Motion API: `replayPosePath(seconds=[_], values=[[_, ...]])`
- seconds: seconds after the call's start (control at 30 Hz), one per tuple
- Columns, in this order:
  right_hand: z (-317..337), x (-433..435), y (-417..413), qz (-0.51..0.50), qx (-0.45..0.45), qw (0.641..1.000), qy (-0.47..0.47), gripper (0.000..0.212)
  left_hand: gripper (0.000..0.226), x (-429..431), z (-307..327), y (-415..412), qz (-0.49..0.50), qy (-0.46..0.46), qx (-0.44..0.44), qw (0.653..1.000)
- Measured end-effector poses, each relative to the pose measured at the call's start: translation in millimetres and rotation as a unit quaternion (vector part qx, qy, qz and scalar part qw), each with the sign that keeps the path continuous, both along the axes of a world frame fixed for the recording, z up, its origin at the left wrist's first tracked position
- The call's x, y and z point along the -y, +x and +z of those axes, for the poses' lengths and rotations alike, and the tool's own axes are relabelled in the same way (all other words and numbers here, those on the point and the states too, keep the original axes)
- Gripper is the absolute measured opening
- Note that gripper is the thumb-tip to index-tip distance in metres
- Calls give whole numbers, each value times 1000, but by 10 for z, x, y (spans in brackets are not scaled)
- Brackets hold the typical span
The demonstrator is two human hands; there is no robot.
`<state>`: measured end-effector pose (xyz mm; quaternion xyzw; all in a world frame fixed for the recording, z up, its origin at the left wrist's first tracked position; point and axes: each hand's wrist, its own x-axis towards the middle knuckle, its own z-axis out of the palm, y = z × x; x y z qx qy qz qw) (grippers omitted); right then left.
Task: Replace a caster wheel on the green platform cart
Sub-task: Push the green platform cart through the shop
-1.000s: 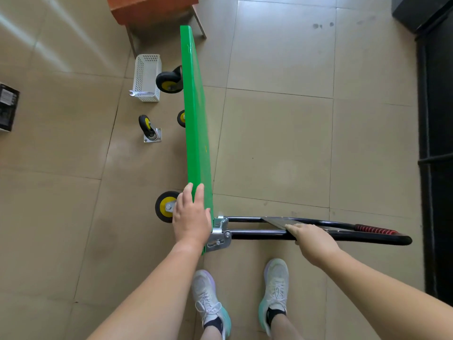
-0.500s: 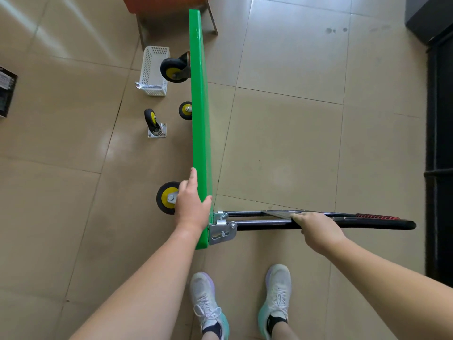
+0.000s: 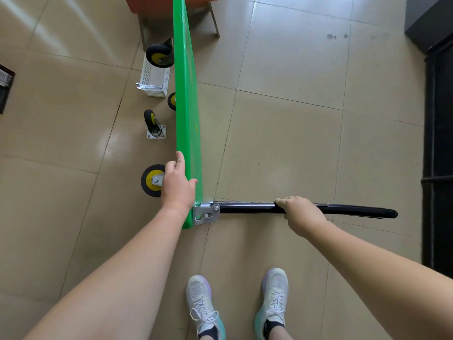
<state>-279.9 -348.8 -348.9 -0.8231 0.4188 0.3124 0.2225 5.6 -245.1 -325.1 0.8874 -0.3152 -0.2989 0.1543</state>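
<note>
The green platform cart stands on its long edge, its underside facing left. My left hand grips the upper edge of the deck near the handle hinge, thumb on the top face. My right hand is curled round the black folding handle, which sticks out to the right. Three mounted casters show on the underside: one by my left hand, one further along and one at the far end. A loose caster wheel with its mounting plate sits on the floor left of the deck.
A white perforated basket with a wrench across its front stands on the tiles beside the far casters. An orange stool is behind the cart's far end. Black furniture lines the right side. My feet are below the handle.
The cart has tipped a little more toward upright and slid nearer the stool. The handle now lies more level. Both hands keep their holds on deck edge and handle.
</note>
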Motion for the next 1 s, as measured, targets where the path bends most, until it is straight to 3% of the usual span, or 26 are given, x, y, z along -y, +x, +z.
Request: replayPosePath(seconds=[0.3,0.53,0.7,1.0], values=[[119,-57,136,-9,-38,999,-18,49,88,-55,103,26,-34,49,-24,998],[852,-169,438,-45,-1,999,16,32,64,-288,702,-91,-59,122,-5,991],[2175,9,912,-28,79,996,-10,37,47,-137,1913,92,-63,96,20,993],[5322,307,1614,42,264,948,-170,36,43,53,5042,414,-56,-80,131,987]])
